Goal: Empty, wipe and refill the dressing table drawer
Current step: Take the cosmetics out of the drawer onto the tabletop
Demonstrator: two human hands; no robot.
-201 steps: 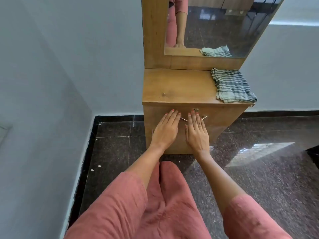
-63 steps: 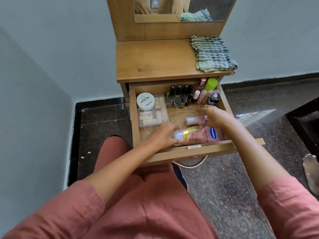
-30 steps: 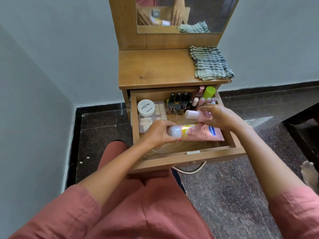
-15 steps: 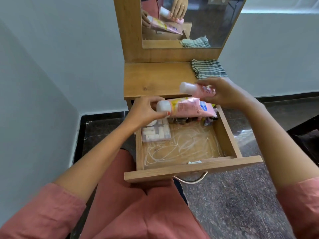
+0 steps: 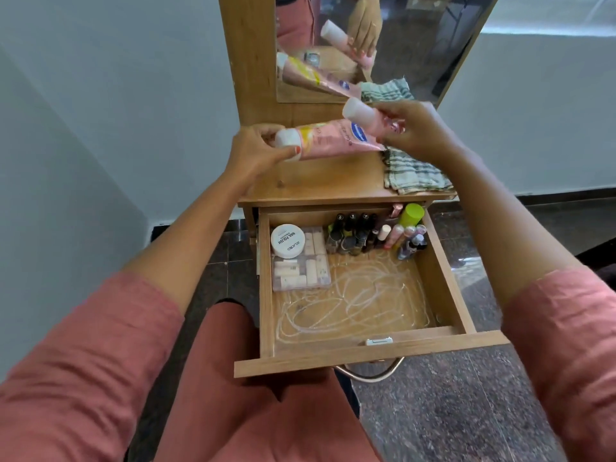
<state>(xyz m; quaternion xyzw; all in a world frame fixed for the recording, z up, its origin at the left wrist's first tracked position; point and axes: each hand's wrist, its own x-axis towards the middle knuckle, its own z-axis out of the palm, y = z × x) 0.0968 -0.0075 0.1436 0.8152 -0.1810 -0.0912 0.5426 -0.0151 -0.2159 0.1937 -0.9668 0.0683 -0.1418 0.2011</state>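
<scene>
Left hand (image 5: 256, 151) grips the cap end of the big pink tube (image 5: 333, 140). A second ago the tube was down in the drawer (image 5: 446, 278); now it's up over the desk (image 5: 316, 181). Small pink bottle (image 5: 365, 117) sits just above the tube's tail, pinched in my right hand (image 5: 416, 131), over the striped cloth (image 5: 413, 171). Neither is set down yet.

Front of the drawer is now exposed: white streaks (image 5: 350, 295) on its floor, probably spilled cream, can't confirm from here.

At the back there's a white jar (image 5: 287, 241) on a clear box (image 5: 300, 275), nail polish bottles (image 5: 350, 235) and a green-capped bottle (image 5: 412, 215). Emptying has barely started; wiping waits.
</scene>
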